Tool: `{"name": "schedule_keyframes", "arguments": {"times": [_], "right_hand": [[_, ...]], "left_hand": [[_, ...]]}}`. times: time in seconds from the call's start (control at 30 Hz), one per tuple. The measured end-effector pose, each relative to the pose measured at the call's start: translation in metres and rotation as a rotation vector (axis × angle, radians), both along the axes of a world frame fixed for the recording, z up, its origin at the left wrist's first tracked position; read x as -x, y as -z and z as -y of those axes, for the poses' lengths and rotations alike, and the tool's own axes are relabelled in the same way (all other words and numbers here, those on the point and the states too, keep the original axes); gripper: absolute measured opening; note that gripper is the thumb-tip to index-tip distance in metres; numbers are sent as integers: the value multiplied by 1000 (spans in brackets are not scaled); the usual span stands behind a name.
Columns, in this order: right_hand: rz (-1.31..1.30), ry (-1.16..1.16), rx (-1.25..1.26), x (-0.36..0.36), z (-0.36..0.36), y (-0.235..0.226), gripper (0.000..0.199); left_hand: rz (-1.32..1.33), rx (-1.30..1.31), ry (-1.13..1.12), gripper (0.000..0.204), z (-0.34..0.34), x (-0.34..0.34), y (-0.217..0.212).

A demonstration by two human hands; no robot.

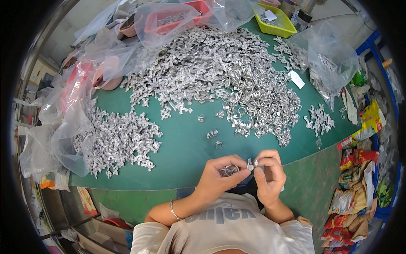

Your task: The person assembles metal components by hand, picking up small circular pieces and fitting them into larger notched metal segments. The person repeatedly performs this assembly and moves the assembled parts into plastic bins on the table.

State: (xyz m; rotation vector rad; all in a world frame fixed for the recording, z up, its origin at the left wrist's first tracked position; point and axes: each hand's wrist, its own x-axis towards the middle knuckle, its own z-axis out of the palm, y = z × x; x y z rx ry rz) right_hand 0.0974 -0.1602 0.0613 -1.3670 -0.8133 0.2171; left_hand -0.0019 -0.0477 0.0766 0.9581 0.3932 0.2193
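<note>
Several silver metal rings (229,170) lie in the curled palm of my left hand (218,175). Its thumb and forefinger pinch a small round-topped metal piece (251,167) at the fingertips. My right hand (270,178) is closed in a pinch on another small metal piece (256,163), right beside the first. Both hands are close together just off the table's near edge, in front of my chest. Beyond them a single ring (218,145) and a few ring pieces (212,134) lie apart from the big pile of rings (262,101).
A green table (186,148) carries a large heap of small cast metal parts (190,63). Smaller piles lie at left (122,139) and right (320,120). Plastic bags, a red basket (203,8) and a yellow-green basket (275,28) stand around the rim. Packets (368,122) hang at right.
</note>
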Motion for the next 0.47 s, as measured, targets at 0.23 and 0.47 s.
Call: {"name": "schedule_keyframes", "arguments": {"times": [0.23,0.47], "right_hand": [[7,-101,40,-6,1,-10,6],[71,-123,104,-12,1,-14,7]], "left_hand": [[-11,127,32,8,5,1,-3],[-12,239,46,10,5,4,-1]]}}
